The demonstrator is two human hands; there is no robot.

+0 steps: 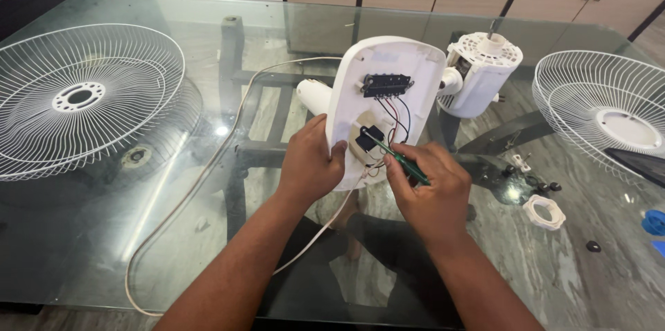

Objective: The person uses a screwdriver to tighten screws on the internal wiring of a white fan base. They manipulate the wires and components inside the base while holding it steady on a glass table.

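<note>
Two hands: left (309, 165) grips white fan base (383, 106), right (431, 192) holds green screwdriver (402, 162).

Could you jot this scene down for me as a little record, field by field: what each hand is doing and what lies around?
left hand: grips the edge of the white fan base cover, held upright
right hand: holds a green screwdriver, tip at the small black part inside the cover
wiring: red and black wires from a black switch block
surface: glass table
nearby: fan grilles left and right, fan motor, white cord, white plastic nut
</note>
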